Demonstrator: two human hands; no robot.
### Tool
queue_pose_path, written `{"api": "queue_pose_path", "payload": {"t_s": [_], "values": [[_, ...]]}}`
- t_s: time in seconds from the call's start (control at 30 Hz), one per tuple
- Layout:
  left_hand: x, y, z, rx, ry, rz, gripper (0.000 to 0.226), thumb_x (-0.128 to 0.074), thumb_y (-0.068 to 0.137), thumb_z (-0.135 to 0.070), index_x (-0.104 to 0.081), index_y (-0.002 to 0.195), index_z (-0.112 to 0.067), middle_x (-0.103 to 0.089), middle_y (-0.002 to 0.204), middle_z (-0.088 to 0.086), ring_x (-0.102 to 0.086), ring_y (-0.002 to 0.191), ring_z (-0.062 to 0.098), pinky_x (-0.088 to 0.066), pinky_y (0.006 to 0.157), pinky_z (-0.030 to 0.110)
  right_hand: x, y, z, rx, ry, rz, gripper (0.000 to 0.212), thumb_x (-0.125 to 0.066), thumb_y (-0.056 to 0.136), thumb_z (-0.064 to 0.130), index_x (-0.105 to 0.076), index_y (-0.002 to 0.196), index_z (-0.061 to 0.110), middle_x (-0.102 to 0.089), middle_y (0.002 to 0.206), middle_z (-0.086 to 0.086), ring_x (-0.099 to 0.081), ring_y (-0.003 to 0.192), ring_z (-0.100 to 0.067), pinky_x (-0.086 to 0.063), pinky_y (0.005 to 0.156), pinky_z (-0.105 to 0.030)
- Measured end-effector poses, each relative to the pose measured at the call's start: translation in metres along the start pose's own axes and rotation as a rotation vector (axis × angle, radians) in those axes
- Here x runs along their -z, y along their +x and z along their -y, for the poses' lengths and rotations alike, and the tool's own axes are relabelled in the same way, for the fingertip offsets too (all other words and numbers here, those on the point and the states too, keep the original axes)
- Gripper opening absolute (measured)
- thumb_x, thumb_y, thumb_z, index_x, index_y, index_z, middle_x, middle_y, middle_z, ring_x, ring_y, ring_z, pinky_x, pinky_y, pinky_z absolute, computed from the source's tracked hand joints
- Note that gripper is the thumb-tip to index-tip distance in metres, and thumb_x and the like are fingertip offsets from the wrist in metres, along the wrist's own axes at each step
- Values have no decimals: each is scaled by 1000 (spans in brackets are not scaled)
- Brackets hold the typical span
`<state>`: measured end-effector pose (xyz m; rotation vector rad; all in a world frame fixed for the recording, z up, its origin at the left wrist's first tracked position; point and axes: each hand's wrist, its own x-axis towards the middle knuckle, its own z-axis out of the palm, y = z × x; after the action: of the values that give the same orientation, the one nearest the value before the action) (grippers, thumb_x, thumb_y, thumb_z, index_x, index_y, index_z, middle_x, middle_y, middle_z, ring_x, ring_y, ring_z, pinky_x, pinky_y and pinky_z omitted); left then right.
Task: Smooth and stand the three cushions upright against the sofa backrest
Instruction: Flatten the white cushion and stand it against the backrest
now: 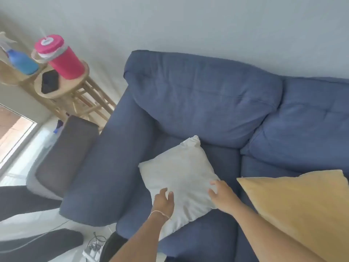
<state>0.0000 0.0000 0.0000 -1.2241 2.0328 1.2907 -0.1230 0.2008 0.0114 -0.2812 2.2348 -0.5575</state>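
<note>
White cushion [179, 178]: matt cloth, faintly creased under the fingertips [171, 194]. Yellow cushion [302, 208], beside the right fingers: matt, finely textured weave. Sofa [207, 103] beyond the fingers: blue matt fabric, soft nap. Stool [62, 91]: pale bare wood.

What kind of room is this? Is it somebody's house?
Most likely a living room in a home. There is a blue sofa with a white cushion and a yellow cushion lying on it, and a wooden stool beside it holding a pink jug.
</note>
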Motion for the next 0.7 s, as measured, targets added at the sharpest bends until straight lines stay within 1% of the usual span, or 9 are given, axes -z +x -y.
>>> {"api": "queue_pose_path", "payload": {"t_s": [0.17,0.27,0.33,0.4,0.47,0.53,0.6,0.63,0.7], "values": [[-6,79,14,-200,197,-169,54,-35,105,-39,-27,156,-23,-18,165,5,-31,148,25,-30,118,40,-36,62,-1,148,-231,-71,44,-44,103,33,-47,144,18,-43,153,1,-41,140,-23,-38,112,-35],[-21,118,6,-416,354,-305,58,-31,104,-41,-28,157,-19,-20,166,9,-16,154,30,-25,121,43,-47,115,9,299,-354,-260,54,-34,97,39,-53,141,13,-48,152,-6,-43,142,-33,-41,110,-45],[-34,137,14,-483,449,-310,63,-24,101,-46,-29,157,-17,-24,165,11,-16,154,33,-24,121,47,-60,146,14,429,-383,-342,57,-36,96,41,-56,141,12,-50,153,-9,-42,145,-35,-41,112,-52],[-47,153,35,-522,542,-288,67,-20,99,-49,-28,158,-18,-23,166,8,-16,155,31,-19,123,47,-78,169,9,532,-420,-325,55,-39,98,40,-53,146,17,-44,160,-7,-35,151,-30,-31,119,-52],[-49,171,57,-533,579,-276,67,-16,100,-52,-19,160,-24,-13,169,3,-7,156,24,-9,125,43,-93,183,-10,570,-488,-298,57,-32,103,46,-42,155,26,-30,168,-2,-20,157,-23,-19,125,-50],[-41,189,79,-490,594,-316,66,-12,100,-53,-13,161,-28,-6,170,1,-2,157,20,-3,126,41,-101,192,-36,471,-496,-309,61,-20,104,56,-25,160,36,-13,172,4,-5,159,-17,-10,127,-49],[-29,200,100,-324,550,-373,66,-10,99,-54,-8,160,-29,-6,170,2,-6,156,23,-9,125,45,-101,197,-56,244,-377,-310,63,-17,102,62,-7,161,43,-3,173,6,-3,159,-20,-11,127,-51],[-23,202,108,-192,472,-383,67,-11,98,-56,-4,159,-30,-8,169,4,-12,155,27,-15,123,49,-100,200,-62,127,-298,-295,64,-19,101,63,-2,160,45,-8,173,3,-11,158,-25,-17,125,-51],[-16,203,112,2,229,-352,67,-19,97,-58,1,156,-34,-27,161,14,-36,142,39,-30,114,56,-95,204,-62,18,-143,-310,66,-28,101,62,-5,160,45,-37,160,-7,-34,145,-33,-34,115,-51]]}}
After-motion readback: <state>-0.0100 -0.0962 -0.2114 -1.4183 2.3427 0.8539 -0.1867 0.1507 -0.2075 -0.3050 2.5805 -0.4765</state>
